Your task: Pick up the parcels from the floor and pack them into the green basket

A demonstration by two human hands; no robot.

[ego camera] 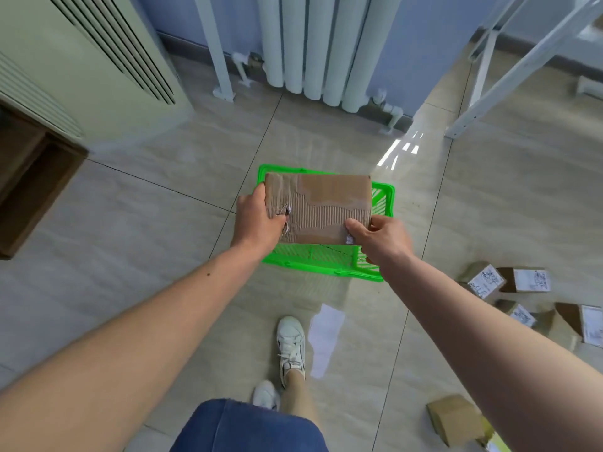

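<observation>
A flat brown cardboard parcel with its top layer torn hangs over the green basket on the tiled floor. My left hand grips the parcel's left edge, and my right hand grips its near right corner. The parcel covers most of the basket's inside, so what lies in it is hidden. Several more parcels with white labels lie on the floor at the right. Another plain brown parcel sits at the lower right.
A white radiator stands against the blue wall behind the basket. An air conditioner unit and a dark wooden cabinet are at the left. White metal frame legs stand at the right. My feet in white sneakers are below the basket.
</observation>
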